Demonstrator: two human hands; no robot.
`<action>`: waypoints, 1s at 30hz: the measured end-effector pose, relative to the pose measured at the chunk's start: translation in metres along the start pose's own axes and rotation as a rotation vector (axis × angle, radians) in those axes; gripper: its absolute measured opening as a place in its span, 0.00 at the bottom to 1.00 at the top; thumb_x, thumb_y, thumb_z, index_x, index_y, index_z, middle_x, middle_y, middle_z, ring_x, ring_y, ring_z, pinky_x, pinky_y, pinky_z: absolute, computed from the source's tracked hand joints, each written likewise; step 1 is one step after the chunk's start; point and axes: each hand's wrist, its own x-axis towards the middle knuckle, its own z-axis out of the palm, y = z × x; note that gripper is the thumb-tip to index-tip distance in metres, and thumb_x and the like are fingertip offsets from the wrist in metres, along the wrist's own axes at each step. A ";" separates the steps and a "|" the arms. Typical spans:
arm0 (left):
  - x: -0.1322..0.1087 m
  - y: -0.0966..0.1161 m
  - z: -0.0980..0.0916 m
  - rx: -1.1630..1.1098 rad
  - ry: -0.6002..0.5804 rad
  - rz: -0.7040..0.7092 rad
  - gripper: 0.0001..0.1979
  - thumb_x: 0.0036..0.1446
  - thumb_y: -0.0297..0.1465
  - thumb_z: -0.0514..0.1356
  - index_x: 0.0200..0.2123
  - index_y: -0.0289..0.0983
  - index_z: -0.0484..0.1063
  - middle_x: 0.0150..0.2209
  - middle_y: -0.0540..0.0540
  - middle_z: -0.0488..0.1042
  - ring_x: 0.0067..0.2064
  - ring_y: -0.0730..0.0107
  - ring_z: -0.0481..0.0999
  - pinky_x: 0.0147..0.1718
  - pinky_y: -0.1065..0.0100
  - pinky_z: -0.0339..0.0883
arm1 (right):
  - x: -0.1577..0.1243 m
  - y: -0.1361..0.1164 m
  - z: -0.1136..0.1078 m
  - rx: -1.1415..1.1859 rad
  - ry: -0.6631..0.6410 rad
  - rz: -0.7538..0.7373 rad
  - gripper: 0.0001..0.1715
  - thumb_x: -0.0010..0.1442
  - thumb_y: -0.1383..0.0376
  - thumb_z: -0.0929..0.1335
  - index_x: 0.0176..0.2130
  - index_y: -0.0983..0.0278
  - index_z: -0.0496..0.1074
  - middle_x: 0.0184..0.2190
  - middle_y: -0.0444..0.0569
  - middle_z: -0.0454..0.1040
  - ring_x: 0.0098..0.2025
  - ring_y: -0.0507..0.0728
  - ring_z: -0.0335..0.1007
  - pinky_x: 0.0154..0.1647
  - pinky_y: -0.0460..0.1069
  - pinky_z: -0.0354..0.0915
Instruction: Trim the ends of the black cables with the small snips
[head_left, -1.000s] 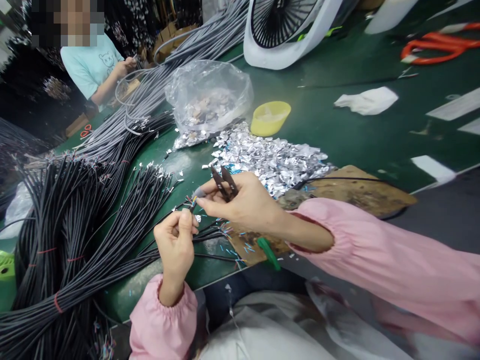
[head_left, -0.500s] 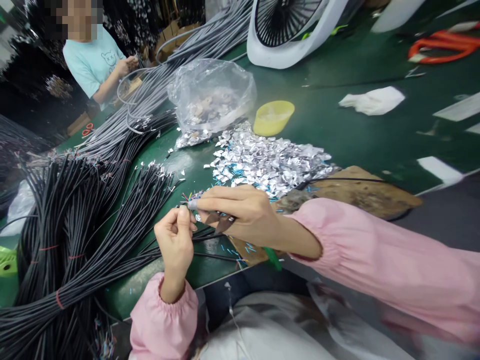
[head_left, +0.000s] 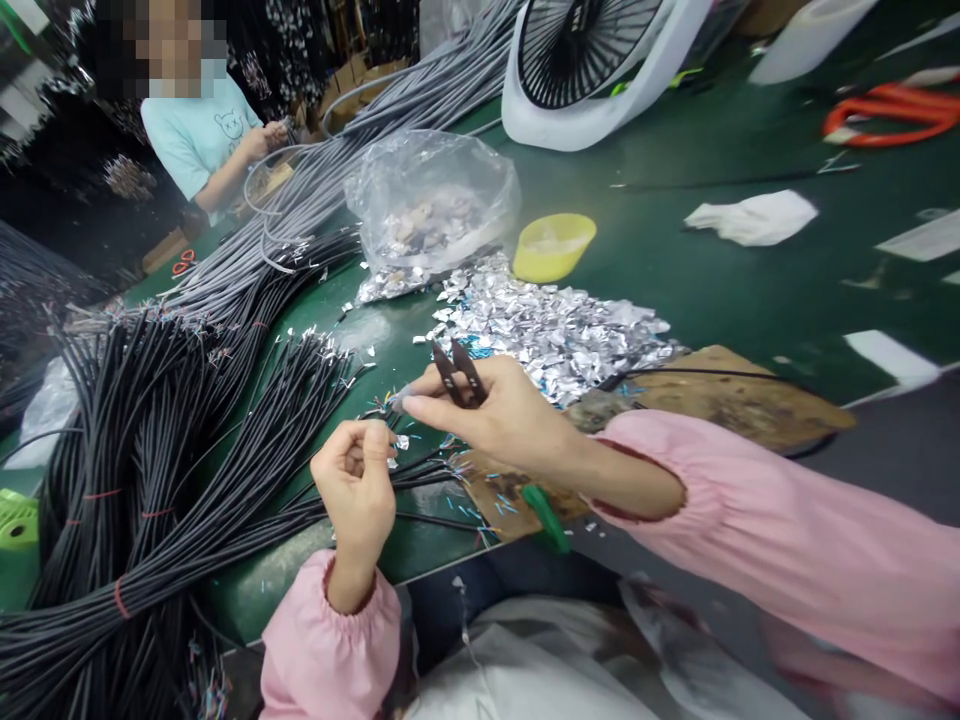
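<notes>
My left hand [head_left: 356,485] is closed in a pinch on the end of a black cable, most of it hidden by the fingers. Thin coloured wires [head_left: 384,403] fan out just beyond the thumb. Close by on the right, my right hand [head_left: 502,415] is closed around thread snips [head_left: 459,375], whose two dark pointed blades stick up apart above the knuckles. Its thumb and forefinger meet beside the wires, and a grey cover shows at a fingertip. A small piece of silver foil [head_left: 403,442] shows between the hands.
Bundles of black cables [head_left: 150,450] fill the left side. Behind the hands are a heap of foil scraps [head_left: 555,325], a clear bag [head_left: 435,190], a yellow cup [head_left: 553,248] and a white fan [head_left: 592,70]. A stained board [head_left: 735,395] lies right; another person [head_left: 199,140] works across the table.
My right hand has turned, bringing the snips' blades from below the palm to pointing up. It has shifted slightly right of the left hand, which stays nearly in place.
</notes>
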 end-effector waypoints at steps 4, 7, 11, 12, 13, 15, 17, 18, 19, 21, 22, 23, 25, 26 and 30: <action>-0.001 0.001 0.001 0.019 -0.003 0.020 0.12 0.53 0.36 0.59 0.22 0.34 0.70 0.18 0.53 0.66 0.18 0.82 0.61 0.16 0.79 0.53 | 0.002 -0.005 -0.001 0.052 0.009 0.058 0.12 0.43 0.60 0.68 0.23 0.68 0.74 0.13 0.40 0.59 0.17 0.46 0.50 0.16 0.44 0.48; -0.001 0.002 0.001 0.022 -0.005 0.023 0.12 0.52 0.35 0.59 0.21 0.34 0.70 0.17 0.53 0.65 0.18 0.82 0.61 0.15 0.79 0.53 | 0.003 -0.007 -0.002 0.123 -0.033 0.143 0.10 0.41 0.62 0.68 0.24 0.68 0.73 0.12 0.37 0.58 0.16 0.45 0.49 0.15 0.44 0.46; -0.001 0.003 0.002 0.038 -0.004 0.026 0.12 0.51 0.35 0.60 0.21 0.34 0.69 0.17 0.54 0.64 0.17 0.82 0.60 0.15 0.80 0.53 | 0.003 -0.006 0.000 0.342 -0.134 0.311 0.11 0.41 0.62 0.68 0.26 0.67 0.70 0.09 0.33 0.53 0.12 0.43 0.43 0.12 0.44 0.40; -0.001 0.003 0.002 0.043 -0.003 0.029 0.12 0.51 0.35 0.60 0.21 0.34 0.69 0.17 0.54 0.64 0.17 0.82 0.60 0.15 0.80 0.53 | 0.003 -0.005 0.000 0.385 -0.142 0.334 0.11 0.40 0.62 0.68 0.26 0.67 0.70 0.09 0.32 0.52 0.12 0.43 0.41 0.12 0.43 0.38; -0.001 0.003 0.002 0.048 -0.001 0.033 0.12 0.51 0.35 0.60 0.21 0.34 0.69 0.17 0.54 0.65 0.17 0.82 0.61 0.15 0.80 0.53 | 0.003 -0.005 0.000 0.416 -0.146 0.349 0.10 0.40 0.63 0.68 0.25 0.67 0.69 0.08 0.32 0.52 0.11 0.43 0.41 0.12 0.43 0.37; -0.001 0.003 0.002 0.062 0.004 0.040 0.11 0.51 0.35 0.60 0.21 0.34 0.69 0.18 0.53 0.65 0.18 0.82 0.62 0.16 0.80 0.55 | 0.003 -0.005 0.001 0.446 -0.141 0.366 0.10 0.39 0.64 0.69 0.25 0.67 0.68 0.08 0.31 0.52 0.11 0.42 0.41 0.12 0.43 0.36; -0.001 0.003 0.002 0.075 0.009 0.047 0.11 0.51 0.34 0.60 0.21 0.34 0.69 0.18 0.53 0.66 0.19 0.81 0.64 0.17 0.80 0.57 | 0.003 -0.006 0.001 0.459 -0.133 0.380 0.09 0.38 0.65 0.69 0.24 0.67 0.68 0.08 0.31 0.52 0.11 0.42 0.41 0.12 0.43 0.36; -0.001 0.003 0.002 0.080 0.010 0.051 0.11 0.50 0.34 0.60 0.21 0.34 0.69 0.18 0.53 0.66 0.19 0.81 0.64 0.17 0.80 0.57 | 0.003 -0.006 0.002 0.459 -0.127 0.386 0.09 0.38 0.65 0.69 0.24 0.67 0.68 0.08 0.32 0.52 0.11 0.42 0.41 0.12 0.43 0.36; -0.001 0.003 0.002 0.083 0.010 0.052 0.11 0.50 0.34 0.60 0.21 0.34 0.70 0.18 0.53 0.66 0.19 0.81 0.64 0.17 0.80 0.57 | 0.003 -0.006 0.002 0.458 -0.122 0.391 0.09 0.38 0.66 0.69 0.24 0.67 0.68 0.08 0.32 0.53 0.11 0.42 0.41 0.12 0.43 0.36; -0.001 0.003 0.002 0.085 0.008 0.055 0.10 0.50 0.34 0.61 0.21 0.34 0.70 0.18 0.53 0.66 0.19 0.81 0.64 0.17 0.80 0.57 | 0.003 -0.005 0.002 0.456 -0.116 0.393 0.09 0.37 0.65 0.69 0.23 0.67 0.68 0.08 0.32 0.53 0.11 0.42 0.42 0.12 0.43 0.37; -0.001 0.003 0.002 0.086 0.007 0.056 0.10 0.50 0.34 0.61 0.21 0.34 0.70 0.18 0.53 0.66 0.20 0.81 0.64 0.17 0.80 0.58 | 0.003 -0.005 0.002 0.452 -0.116 0.388 0.09 0.37 0.65 0.69 0.23 0.67 0.68 0.08 0.32 0.53 0.11 0.42 0.42 0.12 0.43 0.37; -0.001 0.003 0.002 0.085 0.007 0.055 0.10 0.50 0.34 0.61 0.21 0.34 0.70 0.18 0.53 0.66 0.20 0.81 0.64 0.18 0.80 0.58 | 0.003 -0.005 0.002 0.443 -0.118 0.379 0.09 0.38 0.64 0.69 0.23 0.67 0.68 0.08 0.32 0.53 0.11 0.42 0.42 0.12 0.43 0.37; -0.001 0.003 0.002 0.079 0.009 0.048 0.11 0.50 0.35 0.61 0.22 0.34 0.70 0.18 0.52 0.66 0.20 0.80 0.64 0.18 0.80 0.58 | 0.002 -0.004 0.002 0.414 -0.119 0.350 0.10 0.38 0.63 0.69 0.23 0.68 0.69 0.08 0.32 0.53 0.11 0.42 0.42 0.12 0.43 0.37; -0.001 0.003 0.002 0.074 0.010 0.043 0.11 0.50 0.35 0.61 0.22 0.34 0.70 0.18 0.52 0.66 0.20 0.80 0.64 0.17 0.80 0.58 | 0.002 -0.004 0.002 0.399 -0.119 0.333 0.11 0.39 0.63 0.69 0.24 0.68 0.70 0.08 0.33 0.53 0.11 0.42 0.42 0.12 0.43 0.37; -0.002 0.002 0.003 0.064 0.015 0.033 0.11 0.50 0.35 0.61 0.22 0.34 0.69 0.18 0.53 0.65 0.19 0.81 0.63 0.17 0.80 0.56 | 0.002 -0.004 0.000 0.367 -0.133 0.292 0.11 0.40 0.62 0.69 0.23 0.69 0.70 0.08 0.33 0.52 0.12 0.42 0.43 0.13 0.43 0.38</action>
